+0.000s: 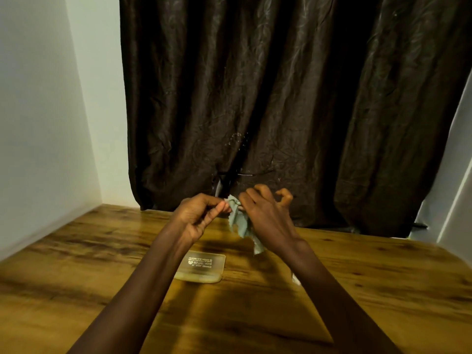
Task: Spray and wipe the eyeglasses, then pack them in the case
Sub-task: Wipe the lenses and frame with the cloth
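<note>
Wooden table (76, 277), dark brown curtain (281, 98) behind it; white wall (38, 98) left

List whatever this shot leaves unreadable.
Head view:
- eyeglasses: the dark frame is lost against the dark curtain; the lenses are covered by the cloth and right hand.
- print on the case: too small to read.
- white object: mostly hidden under the right forearm.

Single head-worn wide-angle view, looking forward and down, close over table (76, 277), facing curtain (281, 98)
</note>
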